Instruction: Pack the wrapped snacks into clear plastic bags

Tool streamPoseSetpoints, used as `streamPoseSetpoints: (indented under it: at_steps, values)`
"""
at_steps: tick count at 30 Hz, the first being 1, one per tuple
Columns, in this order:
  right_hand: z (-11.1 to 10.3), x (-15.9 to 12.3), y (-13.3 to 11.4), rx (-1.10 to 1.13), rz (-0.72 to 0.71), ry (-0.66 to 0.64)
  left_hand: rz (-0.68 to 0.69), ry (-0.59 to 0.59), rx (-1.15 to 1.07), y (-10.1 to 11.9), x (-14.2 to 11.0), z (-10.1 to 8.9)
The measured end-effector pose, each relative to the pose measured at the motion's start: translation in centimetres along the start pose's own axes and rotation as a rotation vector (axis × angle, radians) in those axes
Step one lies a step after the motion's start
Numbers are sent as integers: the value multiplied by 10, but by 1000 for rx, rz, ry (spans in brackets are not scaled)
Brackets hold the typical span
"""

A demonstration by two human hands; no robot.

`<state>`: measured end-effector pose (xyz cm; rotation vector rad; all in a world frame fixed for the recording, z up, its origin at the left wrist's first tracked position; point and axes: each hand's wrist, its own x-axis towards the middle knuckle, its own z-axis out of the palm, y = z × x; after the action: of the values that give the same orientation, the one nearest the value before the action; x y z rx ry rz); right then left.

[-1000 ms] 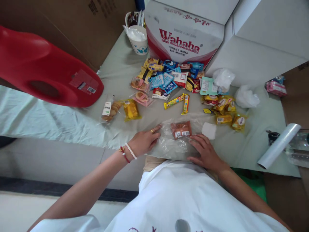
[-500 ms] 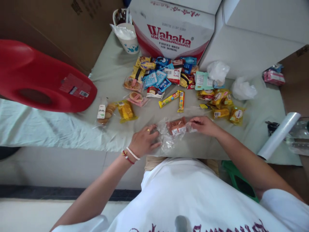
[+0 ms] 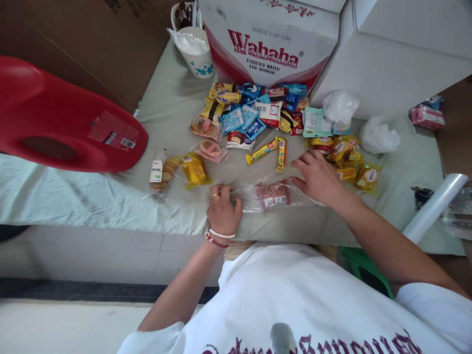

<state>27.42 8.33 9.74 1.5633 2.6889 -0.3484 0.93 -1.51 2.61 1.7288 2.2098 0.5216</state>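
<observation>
A brown-wrapped snack pack (image 3: 274, 192) with a white barcode label lies on the near part of the cloth-covered table. It is on or under a stretched sheet of clear plastic film (image 3: 250, 196); which one I cannot tell. My left hand (image 3: 224, 212), wearing a ring and bracelets, has its fingers curled down on the film's left end. At the other end, my right hand (image 3: 319, 178) rests with fingers spread and thumb apart, close to the film's right side. Two yellow snack sticks (image 3: 262, 150) lie just beyond the brown pack.
Several small snack packets (image 3: 247, 118) are heaped before a Wahaha carton (image 3: 269, 54). Yellow packets (image 3: 341, 150) lie beyond my right hand. A red jug (image 3: 73, 118) lies at left, near bagged biscuits (image 3: 167, 172). At right are crumpled plastic bags (image 3: 379, 135) and a film roll (image 3: 437, 206).
The bunched film now lies stretched flat from side to side. My left hand has turned and curled onto its end. My right hand has moved away from the pack and opened.
</observation>
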Motion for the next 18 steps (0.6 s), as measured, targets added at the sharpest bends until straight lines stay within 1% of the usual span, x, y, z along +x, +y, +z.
streamPoseSetpoints:
  at_steps: [1,2,4,6,7,9,10,13,15,16,18]
  values:
    - [-2,11,-5,18,-112,18,7,8,-22,1,0,0]
    - [-1,24,-10,36,-219,1,22,9,-44,3,0,-1]
    - [7,49,-20,61,-381,-107,57,0,-75,5,1,-2]
    - [18,72,-28,78,-461,-216,91,-27,-79,8,5,-2]
    - [23,80,-30,93,-478,-247,102,-51,-67,9,8,-1]
    - [31,91,-34,141,-465,-271,109,-112,-15,11,14,1]
    - [34,94,-35,170,-428,-273,108,-148,21,12,17,2]
    - [34,89,-37,254,-248,-258,101,-232,124,14,26,6]
    - [32,74,-42,270,-175,-200,102,-244,149,15,29,8]
    - [31,64,-45,261,-181,-173,97,-236,141,15,31,8]
    - [32,37,-52,189,-266,-143,75,-212,79,11,33,6]
